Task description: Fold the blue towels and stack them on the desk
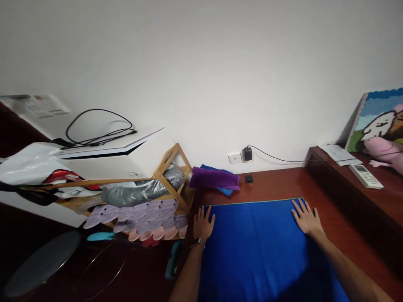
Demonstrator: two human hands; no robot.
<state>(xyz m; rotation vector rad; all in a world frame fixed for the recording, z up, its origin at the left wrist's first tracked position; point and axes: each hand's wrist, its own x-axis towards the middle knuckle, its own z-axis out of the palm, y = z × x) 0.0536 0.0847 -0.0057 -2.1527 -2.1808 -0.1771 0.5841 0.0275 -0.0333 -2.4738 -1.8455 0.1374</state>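
Note:
A blue cloth (258, 247) with a thin green edge lies spread on the reddish-brown desk (277, 184). At its far left corner my left hand (203, 224) rests flat with the fingers apart, a band around the wrist. My right hand (307, 218) lies on the far right corner, fingers spread and palm down. Neither hand grips anything. Behind the cloth, toward the wall, a folded purple cloth (214, 178) sits on top of another blue cloth (225, 191). The near part of the spread cloth runs out of the frame.
On the left, a wooden rack (176, 167) holds slippers (147, 214), bags and a white box (126, 161). A black adapter (248, 153) with a cable is plugged in at the wall. The raised right shelf bears a remote (365, 176), papers (340, 154) and a pink plush toy (385, 152).

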